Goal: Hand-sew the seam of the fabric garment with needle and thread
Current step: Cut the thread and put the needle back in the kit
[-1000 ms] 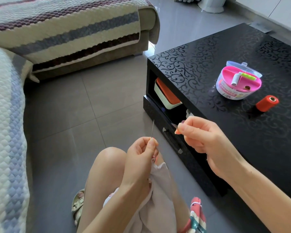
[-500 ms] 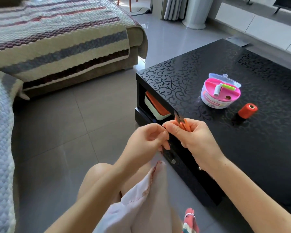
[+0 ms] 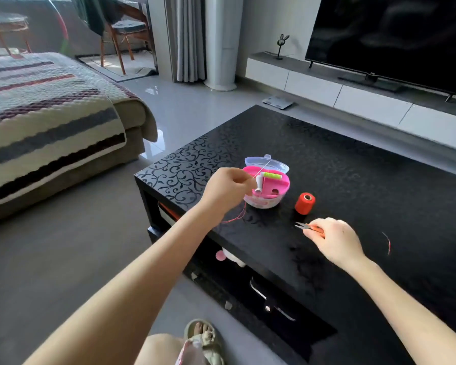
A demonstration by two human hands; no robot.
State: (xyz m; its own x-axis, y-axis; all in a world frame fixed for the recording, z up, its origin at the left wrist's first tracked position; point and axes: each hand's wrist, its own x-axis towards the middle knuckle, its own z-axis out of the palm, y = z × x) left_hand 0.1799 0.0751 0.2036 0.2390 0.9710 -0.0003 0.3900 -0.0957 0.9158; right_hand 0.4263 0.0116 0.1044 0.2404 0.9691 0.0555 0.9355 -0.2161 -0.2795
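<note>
Pinches the needle (image 3: 262,169) between thumb and forefinger of the left hand (image 3: 228,189), other fingers curled in, right at the left side of the pink sewing box (image 3: 273,200), needle slanting up across the box's rim toward its clear lid. Trails red thread (image 3: 234,219) from under that hand, down to the left front of the box, onto the black table (image 3: 353,180). Grips the orange thread snips (image 3: 311,228) in the curled fingers of the right hand (image 3: 336,242), blades pointing left, in front of the box and to its right; resting on the tabletop or just above it, cannot tell.

Just right of the box and apart from it, between box and snips, the red thread spool (image 3: 304,204), upright. Farther right of the box, a short red thread scrap (image 3: 387,242) on the tabletop. Behind the box and to its right, a wide run of glossy tabletop out to the far edge.

Left of the box, the table's left edge close by, then a broad stretch of grey floor (image 3: 63,233) up to the striped sofa (image 3: 50,114).

Well in front of the box, past the table's near edge at the bottom of the view, a corner of the pale garment (image 3: 187,350) on the lap, beside a sandalled foot (image 3: 202,335), well apart from both hands.
</note>
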